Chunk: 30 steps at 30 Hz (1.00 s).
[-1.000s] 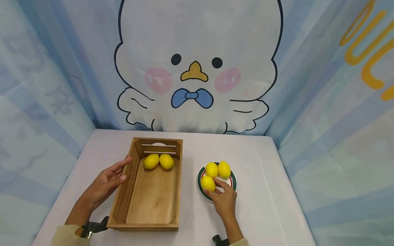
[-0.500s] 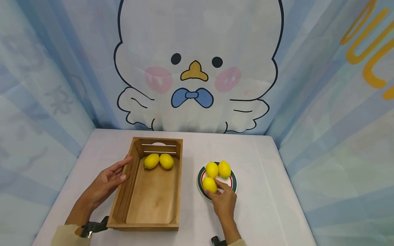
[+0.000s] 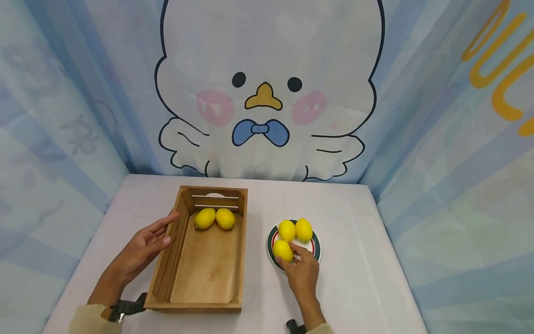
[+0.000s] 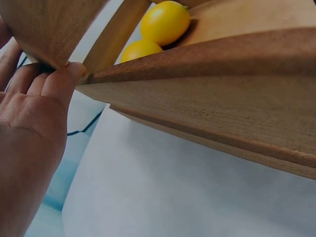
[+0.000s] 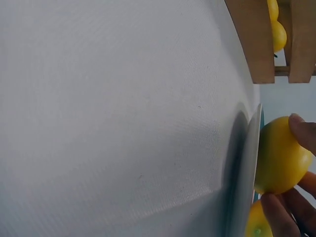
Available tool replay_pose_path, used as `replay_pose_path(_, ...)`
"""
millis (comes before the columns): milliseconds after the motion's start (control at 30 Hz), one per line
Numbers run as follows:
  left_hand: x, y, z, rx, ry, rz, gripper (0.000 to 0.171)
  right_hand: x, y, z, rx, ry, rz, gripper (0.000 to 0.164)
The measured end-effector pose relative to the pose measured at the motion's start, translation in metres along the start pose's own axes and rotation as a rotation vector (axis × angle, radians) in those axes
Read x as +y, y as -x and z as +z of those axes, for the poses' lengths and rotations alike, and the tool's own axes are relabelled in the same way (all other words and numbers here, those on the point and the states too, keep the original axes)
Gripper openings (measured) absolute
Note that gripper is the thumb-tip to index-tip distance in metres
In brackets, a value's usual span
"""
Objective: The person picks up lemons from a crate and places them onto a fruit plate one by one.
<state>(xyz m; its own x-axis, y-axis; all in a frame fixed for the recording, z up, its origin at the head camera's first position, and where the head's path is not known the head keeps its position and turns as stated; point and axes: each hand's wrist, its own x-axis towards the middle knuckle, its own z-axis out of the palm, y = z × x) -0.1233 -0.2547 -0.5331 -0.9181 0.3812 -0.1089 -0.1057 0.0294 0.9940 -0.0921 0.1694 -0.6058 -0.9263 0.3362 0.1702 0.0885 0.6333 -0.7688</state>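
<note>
My right hand (image 3: 302,274) pinches a yellow lemon (image 3: 283,251) between thumb and fingers, over the front of a round plate (image 3: 318,250) with a green rim. In the right wrist view that lemon (image 5: 281,157) stands beside the plate's edge, partly covered by fingertips. Two more lemons lie at the back of the plate. My left hand (image 3: 139,253) grips the left side of a wooden crate (image 3: 244,260); in the left wrist view its fingers (image 4: 59,85) meet the slats, some tips hidden. Inside the crate's far end, two lemons (image 3: 205,219) lie side by side.
A white cloth covers the table (image 3: 354,278). Behind it hangs a curtain (image 3: 267,157) with a cartoon bird, and more curtain closes both sides. The crate's raised, slatted walls stand left of the plate.
The lemon in my right hand shifts slightly right, then slightly back left, staying at the plate's front. My left hand and the crate hold practically the same place.
</note>
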Motion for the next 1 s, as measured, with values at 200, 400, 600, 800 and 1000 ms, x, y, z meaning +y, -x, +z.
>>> replay_pose_path(200,0.0011,0.0009,-0.0016,-0.002,-0.005,0.01,0.065,0.0001,0.0035,-0.0001,-0.025,-0.015,-0.027,0.057)
replay_pose_path(400,0.004,0.0004,0.0004,0.003,-0.01,-0.001,0.066,-0.0021,0.0058,0.0014,-0.032,-0.017,-0.004,0.059)
replay_pose_path(600,0.0032,0.0004,0.001,0.003,0.0,0.002,0.067,-0.004,0.0052,0.0034,-0.014,-0.008,0.004,0.057)
replay_pose_path(800,0.0028,0.0005,0.0006,0.002,0.005,0.005,0.067,-0.0046,0.0039,0.0008,-0.03,0.006,-0.009,0.057)
replay_pose_path(1000,0.0016,0.0008,0.0011,-0.003,0.01,0.015,0.066,-0.0018,0.0043,-0.0002,-0.037,-0.037,-0.003,0.055)
